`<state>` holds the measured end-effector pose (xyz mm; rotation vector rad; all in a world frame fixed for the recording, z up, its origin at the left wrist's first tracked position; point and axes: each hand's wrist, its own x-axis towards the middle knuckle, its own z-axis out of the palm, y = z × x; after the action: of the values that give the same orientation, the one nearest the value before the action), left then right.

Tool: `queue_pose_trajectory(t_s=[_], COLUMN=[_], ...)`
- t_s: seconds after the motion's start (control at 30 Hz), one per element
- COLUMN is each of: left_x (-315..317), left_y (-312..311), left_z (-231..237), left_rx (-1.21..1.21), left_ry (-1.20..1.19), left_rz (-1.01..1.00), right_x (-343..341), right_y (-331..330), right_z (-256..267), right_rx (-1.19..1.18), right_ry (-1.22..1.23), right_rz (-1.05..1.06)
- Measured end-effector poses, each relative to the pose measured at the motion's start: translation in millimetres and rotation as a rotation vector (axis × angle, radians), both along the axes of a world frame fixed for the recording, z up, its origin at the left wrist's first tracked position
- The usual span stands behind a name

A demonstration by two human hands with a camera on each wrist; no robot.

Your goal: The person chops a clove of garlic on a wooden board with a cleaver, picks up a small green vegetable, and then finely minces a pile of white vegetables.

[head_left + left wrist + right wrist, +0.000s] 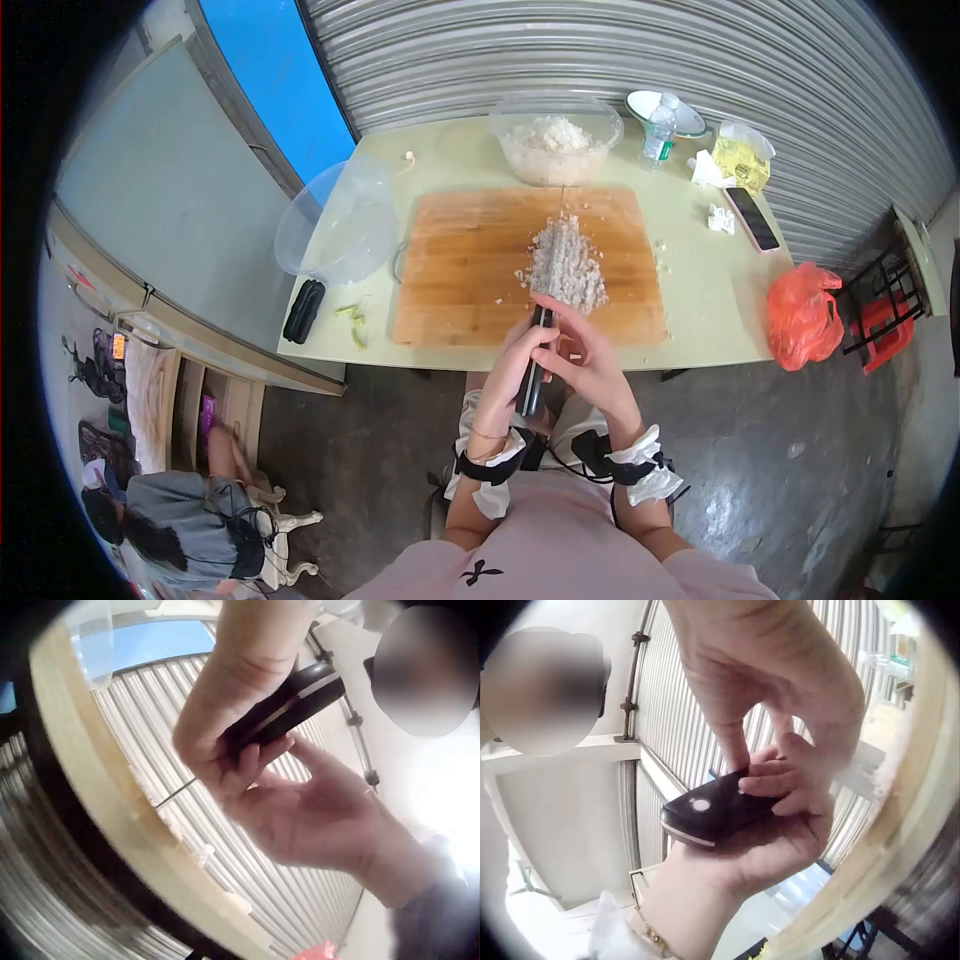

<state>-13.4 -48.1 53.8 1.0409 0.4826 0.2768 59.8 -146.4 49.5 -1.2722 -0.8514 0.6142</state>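
Observation:
A knife with a black handle [531, 385] points away from me over the board; its blade is seen nearly edge-on, its tip by the far edge. My left hand [505, 372], with a thin bracelet at the wrist, wraps its fingers round the handle. My right hand [592, 365] arches over the front of the handle, thumb and index finger touching it, as the right wrist view also shows. Beneath the blade, finely chopped white bits [568, 265] lie heaped on the wooden cutting board [450, 265].
Behind the board stands a clear bowl [507, 150] of white shreds; an empty clear bowl [340, 235] is left. A water bottle [660, 132], phone [751, 218], tissues [720, 218] and red bag [803, 318] are right. A black case [304, 310] lies front left. Another person [190, 530] sits lower left.

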Motion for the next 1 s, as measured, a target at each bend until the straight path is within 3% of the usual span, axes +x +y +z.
queue_pose_trajectory(t_s=[0.17,0.27,0.33,0.67,0.7,0.8,1.0], left_x=[-3.4,-9.3,-7.3,-8.7,-8.2,-1.9,-15.1], left_y=[-1.1,1.5,6.3,-8.7,-9.5,-7.9,-9.9], left_z=[9.0,10.2,-5.9,5.4,2.7,0.8,5.9], left_rx=[0.004,0.029,0.028,-0.036,-0.039,-0.044,-0.044], left_ry=[-0.003,-0.030,-0.022,-0.039,-0.042,-0.086,-0.079], left_rz=[-0.025,-0.044,-0.026,0.111,0.119,0.012,0.011], right_x=[3.5,1.5,-3.2,-12.1,-12.0,-10.5,-18.4], right_y=[-7.7,-7.6,1.6,-3.4,-0.2,-2.1,-7.7], right_z=[19.9,25.4,4.8,8.8,3.5,6.3,4.1], right_rx=[-0.034,-0.173,-0.029,-0.050,-0.011,0.023,0.019], right_ry=[0.001,-0.046,0.023,-0.015,0.063,0.109,0.093], right_rz=[0.087,0.155,0.082,0.028,-0.012,-0.037,0.001])
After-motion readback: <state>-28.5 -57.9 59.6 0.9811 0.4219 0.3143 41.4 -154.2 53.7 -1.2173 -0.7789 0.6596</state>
